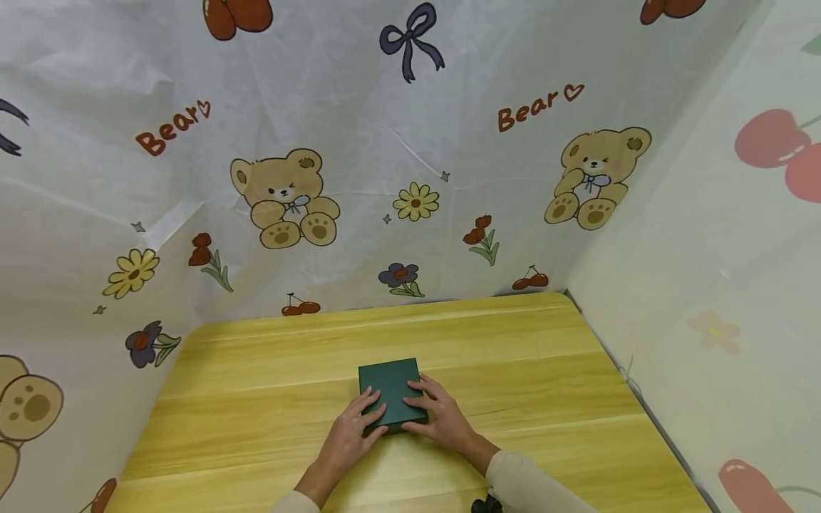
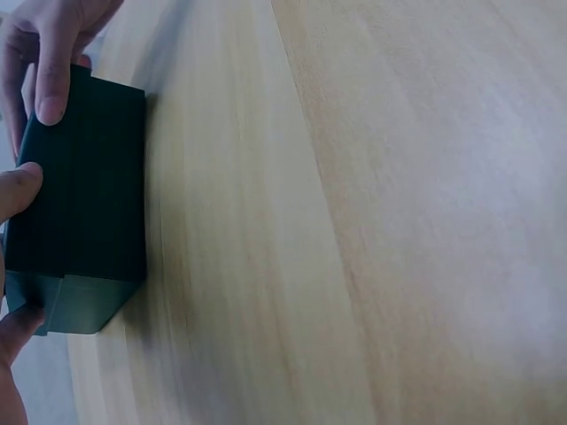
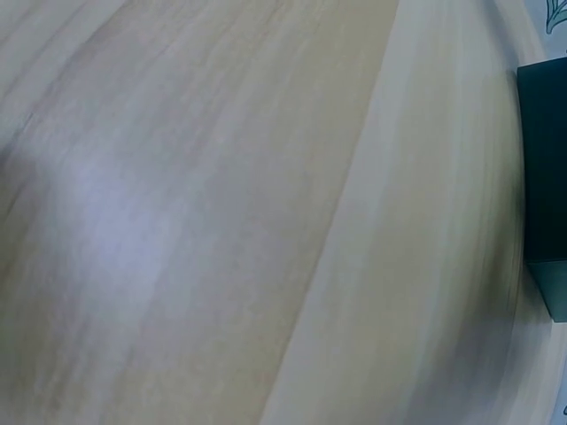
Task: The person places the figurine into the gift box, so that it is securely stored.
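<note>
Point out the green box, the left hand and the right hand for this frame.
green box (image 1: 389,381), head view, on the bare far part of its lid.
left hand (image 1: 347,436), head view, on the back of the hand.
right hand (image 1: 445,421), head view, on the back of the hand.

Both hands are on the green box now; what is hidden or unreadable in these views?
- Green box: near edge hidden under both hands in the head view.
- Right hand: absent from the right wrist view, which cuts the box at the frame's right edge.
- Left hand: only fingertips show in the left wrist view.
- Dark object: cut off by the bottom edge.
</note>
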The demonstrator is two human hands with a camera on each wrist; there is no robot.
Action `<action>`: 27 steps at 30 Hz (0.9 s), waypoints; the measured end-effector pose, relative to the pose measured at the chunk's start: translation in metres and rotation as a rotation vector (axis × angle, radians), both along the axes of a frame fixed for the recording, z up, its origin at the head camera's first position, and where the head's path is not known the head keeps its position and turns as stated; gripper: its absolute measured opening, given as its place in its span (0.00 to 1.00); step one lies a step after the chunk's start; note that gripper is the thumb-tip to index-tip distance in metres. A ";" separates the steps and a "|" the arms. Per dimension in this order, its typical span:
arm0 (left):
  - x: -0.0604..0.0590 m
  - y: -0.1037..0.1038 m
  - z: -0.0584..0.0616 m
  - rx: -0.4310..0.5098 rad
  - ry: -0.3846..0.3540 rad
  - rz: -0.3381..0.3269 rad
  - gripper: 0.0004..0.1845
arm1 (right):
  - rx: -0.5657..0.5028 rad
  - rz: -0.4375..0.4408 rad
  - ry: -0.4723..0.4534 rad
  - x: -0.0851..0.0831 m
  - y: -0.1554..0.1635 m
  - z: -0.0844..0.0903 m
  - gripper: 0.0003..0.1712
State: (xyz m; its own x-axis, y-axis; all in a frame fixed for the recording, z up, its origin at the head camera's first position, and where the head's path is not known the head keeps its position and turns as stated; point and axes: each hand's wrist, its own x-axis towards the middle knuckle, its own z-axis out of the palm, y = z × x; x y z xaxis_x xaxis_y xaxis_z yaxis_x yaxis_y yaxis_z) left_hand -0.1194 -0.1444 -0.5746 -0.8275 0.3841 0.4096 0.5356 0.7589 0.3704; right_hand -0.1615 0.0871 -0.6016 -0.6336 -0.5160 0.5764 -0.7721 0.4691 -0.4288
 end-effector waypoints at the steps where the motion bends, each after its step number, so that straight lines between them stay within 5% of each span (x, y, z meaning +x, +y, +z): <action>1: 0.000 0.000 -0.001 0.002 0.004 -0.001 0.23 | -0.001 -0.001 0.004 0.000 0.000 0.000 0.25; 7: -0.002 -0.002 -0.001 0.022 0.015 -0.013 0.22 | 0.000 -0.004 -0.012 0.000 -0.001 0.001 0.25; 20: -0.005 -0.010 0.002 0.024 -0.079 -0.007 0.22 | -0.006 -0.013 -0.026 0.000 -0.009 0.001 0.26; 27: -0.011 -0.013 0.012 0.038 -0.199 -0.022 0.21 | 0.011 -0.029 -0.101 0.000 -0.008 0.004 0.26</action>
